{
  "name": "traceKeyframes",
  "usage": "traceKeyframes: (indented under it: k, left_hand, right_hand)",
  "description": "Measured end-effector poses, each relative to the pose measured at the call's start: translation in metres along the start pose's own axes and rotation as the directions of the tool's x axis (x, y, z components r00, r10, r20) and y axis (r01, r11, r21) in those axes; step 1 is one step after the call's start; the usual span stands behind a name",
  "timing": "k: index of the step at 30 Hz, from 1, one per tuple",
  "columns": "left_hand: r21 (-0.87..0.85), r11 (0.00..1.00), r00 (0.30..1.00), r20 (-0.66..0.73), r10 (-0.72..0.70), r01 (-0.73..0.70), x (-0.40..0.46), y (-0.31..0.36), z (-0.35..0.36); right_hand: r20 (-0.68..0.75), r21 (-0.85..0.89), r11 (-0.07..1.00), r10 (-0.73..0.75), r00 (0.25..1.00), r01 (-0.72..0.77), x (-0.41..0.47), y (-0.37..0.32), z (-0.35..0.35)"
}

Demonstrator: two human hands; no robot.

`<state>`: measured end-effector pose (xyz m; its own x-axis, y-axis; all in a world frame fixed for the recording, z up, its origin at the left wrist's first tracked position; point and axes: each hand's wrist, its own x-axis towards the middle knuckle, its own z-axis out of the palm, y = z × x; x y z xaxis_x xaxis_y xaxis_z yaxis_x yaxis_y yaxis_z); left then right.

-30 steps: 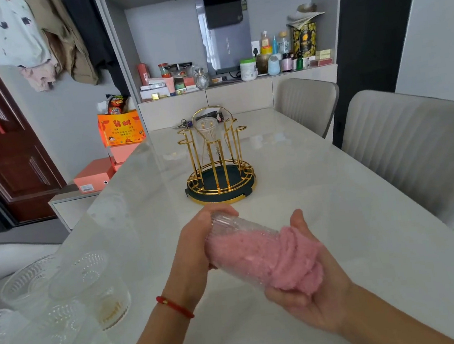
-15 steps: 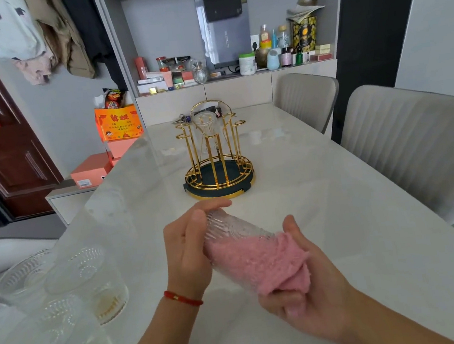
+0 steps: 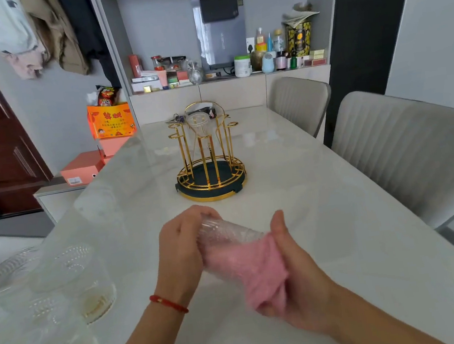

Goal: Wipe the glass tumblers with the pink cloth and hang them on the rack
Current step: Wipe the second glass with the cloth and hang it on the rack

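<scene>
My left hand grips the base end of a ribbed glass tumbler held on its side above the table. The pink cloth is stuffed into the tumbler's mouth and hangs out of it. My right hand holds the cloth, thumb up along the rim. The gold wire rack on a dark round base stands farther back at the table's middle. One clear tumbler hangs upside down on it.
Several glass tumblers stand at the near left edge of the white marble table. Two grey chairs line the right side. Keys lie behind the rack. A cluttered shelf runs along the back wall.
My right hand has pulled the pink cloth partly out of the tumbler and turned, thumb now upright. The left hand has shifted its grip round the base. The view tilted slightly.
</scene>
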<state>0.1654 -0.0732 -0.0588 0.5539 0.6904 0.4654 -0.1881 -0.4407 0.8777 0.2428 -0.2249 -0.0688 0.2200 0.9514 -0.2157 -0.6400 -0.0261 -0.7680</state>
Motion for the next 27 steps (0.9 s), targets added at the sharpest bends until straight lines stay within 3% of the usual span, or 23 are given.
traceKeyframes:
  k: [2, 3, 6, 9, 12, 14, 16, 17, 18, 20, 24, 27]
  left_hand:
    - [-0.004, 0.966, 0.965, 0.014, 0.26, -0.26, 0.0, -0.004, -0.005]
    - [0.002, 0.937, 0.936, 0.028, 0.35, -0.35, 0.001, -0.005, -0.007]
    - [0.037, 0.898, 0.898, 0.004, 0.439, -0.439, 0.007, -0.011, -0.011]
    - [0.009, 0.919, 0.918, -0.042, 0.394, -0.394, 0.008, -0.013, -0.009]
    - [0.045, 0.964, 0.957, -0.115, 0.265, -0.261, 0.012, -0.02, -0.009]
    - [-0.18, 0.981, 0.974, -0.203, -0.104, 0.068, 0.015, -0.026, -0.009]
    - [-0.497, 0.753, 0.838, -0.092, -0.539, 0.43, 0.014, -0.024, -0.012]
    - [-0.569, 0.631, 0.772, 0.01, -0.636, 0.528, 0.013, -0.025, -0.012]
    - [-0.581, 0.571, 0.74, 0.082, -0.667, 0.58, 0.012, -0.026, -0.015]
    - [-0.601, 0.518, 0.744, 0.206, -0.636, 0.608, 0.011, -0.029, -0.016]
    - [-0.627, 0.46, 0.734, 0.285, -0.617, 0.629, 0.008, -0.027, -0.013]
    - [-0.595, 0.496, 0.738, 0.269, -0.619, 0.633, 0.006, -0.022, -0.009]
  right_hand:
    - [0.116, 0.419, 0.903, 0.046, 0.992, -0.09, -0.002, -0.002, 0.001]
    - [0.161, 0.503, 0.858, 0.03, 0.986, -0.108, -0.003, -0.003, 0.002]
    - [0.205, 0.559, 0.821, 0.0, 0.979, -0.117, -0.003, -0.004, -0.004]
    - [0.127, 0.441, 0.896, -0.01, 0.992, -0.047, -0.005, -0.013, -0.007]
    - [-0.013, 0.327, 0.941, -0.083, 0.997, 0.082, -0.01, -0.029, -0.01]
    - [-0.086, 0.318, 0.927, -0.181, 0.98, 0.199, -0.014, -0.043, -0.018]
    - [-0.165, 0.347, 0.859, -0.339, 0.926, 0.376, -0.022, -0.056, -0.024]
    - [-0.246, 0.312, 0.814, -0.429, 0.869, 0.49, -0.027, -0.061, -0.026]
    - [-0.304, 0.254, 0.775, -0.504, 0.809, 0.578, -0.029, -0.065, -0.028]
    - [-0.329, 0.178, 0.728, -0.591, 0.737, 0.663, -0.032, -0.068, -0.028]
    - [-0.313, 0.145, 0.781, -0.546, 0.777, 0.608, -0.017, -0.058, -0.027]
    - [-0.242, 0.141, 0.8, -0.543, 0.804, 0.583, -0.01, -0.049, -0.018]
